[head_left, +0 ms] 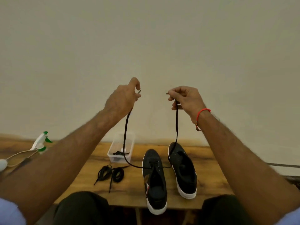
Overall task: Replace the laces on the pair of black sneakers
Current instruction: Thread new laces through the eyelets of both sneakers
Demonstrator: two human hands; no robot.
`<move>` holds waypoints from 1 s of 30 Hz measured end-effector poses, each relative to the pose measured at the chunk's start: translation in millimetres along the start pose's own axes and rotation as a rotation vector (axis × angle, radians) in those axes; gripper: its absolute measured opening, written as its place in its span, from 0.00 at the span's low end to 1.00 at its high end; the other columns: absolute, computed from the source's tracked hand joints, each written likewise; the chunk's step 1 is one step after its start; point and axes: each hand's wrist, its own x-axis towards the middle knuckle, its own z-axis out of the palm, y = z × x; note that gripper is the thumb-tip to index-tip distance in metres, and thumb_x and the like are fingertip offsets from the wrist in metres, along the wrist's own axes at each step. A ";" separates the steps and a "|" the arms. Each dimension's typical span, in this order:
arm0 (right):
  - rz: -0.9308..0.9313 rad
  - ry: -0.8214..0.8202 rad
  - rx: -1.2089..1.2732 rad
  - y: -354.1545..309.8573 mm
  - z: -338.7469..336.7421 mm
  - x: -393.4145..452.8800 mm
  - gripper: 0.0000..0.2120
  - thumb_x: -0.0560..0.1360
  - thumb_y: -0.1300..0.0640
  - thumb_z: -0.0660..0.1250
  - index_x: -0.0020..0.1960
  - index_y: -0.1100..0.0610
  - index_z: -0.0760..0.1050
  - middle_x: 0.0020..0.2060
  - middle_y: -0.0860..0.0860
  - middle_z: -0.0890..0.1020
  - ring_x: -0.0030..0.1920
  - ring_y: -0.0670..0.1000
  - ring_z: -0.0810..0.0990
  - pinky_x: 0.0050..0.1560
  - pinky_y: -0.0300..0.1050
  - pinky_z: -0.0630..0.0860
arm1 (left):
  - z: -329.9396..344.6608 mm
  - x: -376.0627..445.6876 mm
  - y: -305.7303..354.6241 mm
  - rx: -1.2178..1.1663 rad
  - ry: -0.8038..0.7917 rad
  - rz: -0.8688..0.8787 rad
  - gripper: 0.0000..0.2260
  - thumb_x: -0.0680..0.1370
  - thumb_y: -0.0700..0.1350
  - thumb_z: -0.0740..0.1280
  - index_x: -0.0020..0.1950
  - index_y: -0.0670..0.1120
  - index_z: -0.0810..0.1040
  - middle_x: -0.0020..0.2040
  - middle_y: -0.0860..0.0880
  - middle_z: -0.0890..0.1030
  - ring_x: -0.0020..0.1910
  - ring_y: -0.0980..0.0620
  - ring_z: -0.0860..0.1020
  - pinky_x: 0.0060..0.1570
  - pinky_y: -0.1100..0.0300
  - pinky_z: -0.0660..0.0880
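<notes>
**Evening the lace ends**

On desk (84, 169): two sneakers (155, 181), left one threaded, apparently through one eyelet row only. Lace (125, 132) raised, left hand (121, 99) and right hand (186, 99) each pinching a tip. Risk: uneven pull, one end slipping out.

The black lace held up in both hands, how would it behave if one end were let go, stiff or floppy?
Probably floppy: the lace sags in a long curve from each hand down to the left sneaker. A freed end would likely drop, not spring. It looks light, since the left hand and right hand hold it by pinching the tips alone.
</notes>
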 end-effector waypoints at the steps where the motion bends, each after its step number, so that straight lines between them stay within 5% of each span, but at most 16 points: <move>1: 0.031 -0.029 -0.025 17.0 5.9 -4.1 0.04 0.79 0.62 0.68 0.49 0.60 0.82 0.39 0.54 0.84 0.32 0.50 0.77 0.42 0.51 0.83 | 16.9 -9.5 -7.3 -0.013 -0.044 -0.011 0.05 0.83 0.43 0.65 0.54 0.51 0.71 0.46 0.46 0.83 0.39 0.49 0.82 0.40 0.45 0.82; 7: 0.261 -0.202 -0.200 132.9 38.3 -41.9 0.12 0.79 0.67 0.67 0.47 0.53 0.84 0.43 0.52 0.86 0.39 0.50 0.81 0.45 0.41 0.81 | 117.4 -86.0 -49.0 -0.175 -0.333 -0.183 0.09 0.79 0.37 0.70 0.43 0.50 0.78 0.42 0.51 0.84 0.35 0.58 0.81 0.41 0.55 0.81; 10: 0.297 -0.258 -0.315 175.8 47.3 -64.8 0.08 0.78 0.64 0.70 0.53 0.54 0.84 0.45 0.50 0.86 0.45 0.46 0.83 0.45 0.32 0.78 | 156.5 -117.6 -57.6 -0.157 -0.478 -0.244 0.03 0.80 0.44 0.71 0.47 0.48 0.84 0.39 0.54 0.82 0.37 0.59 0.80 0.46 0.55 0.81; 14: 0.321 -0.297 -0.425 214.3 53.3 -87.9 0.04 0.76 0.61 0.73 0.48 0.53 0.83 0.41 0.45 0.85 0.43 0.38 0.82 0.44 0.30 0.77 | 186.7 -150.3 -56.3 -0.159 -0.593 -0.333 0.13 0.80 0.57 0.69 0.50 0.49 0.85 0.38 0.57 0.80 0.34 0.62 0.77 0.31 0.71 0.68; 22: 0.297 -0.455 -0.634 227.0 67.0 -86.0 0.06 0.77 0.56 0.71 0.42 0.47 0.79 0.47 0.46 0.80 0.47 0.44 0.78 0.52 0.39 0.78 | 211.2 -152.6 -57.3 -0.142 -0.756 -0.442 0.09 0.78 0.54 0.71 0.50 0.49 0.83 0.39 0.55 0.80 0.36 0.60 0.78 0.31 0.70 0.67; 30: 0.297 -0.456 -0.706 225.9 80.9 -93.5 0.12 0.76 0.54 0.71 0.36 0.43 0.75 0.42 0.40 0.73 0.44 0.42 0.75 0.52 0.46 0.79 | 205.7 -152.8 -72.9 -0.522 -0.797 -0.762 0.06 0.82 0.43 0.67 0.56 0.44 0.83 0.47 0.45 0.85 0.40 0.52 0.86 0.36 0.60 0.83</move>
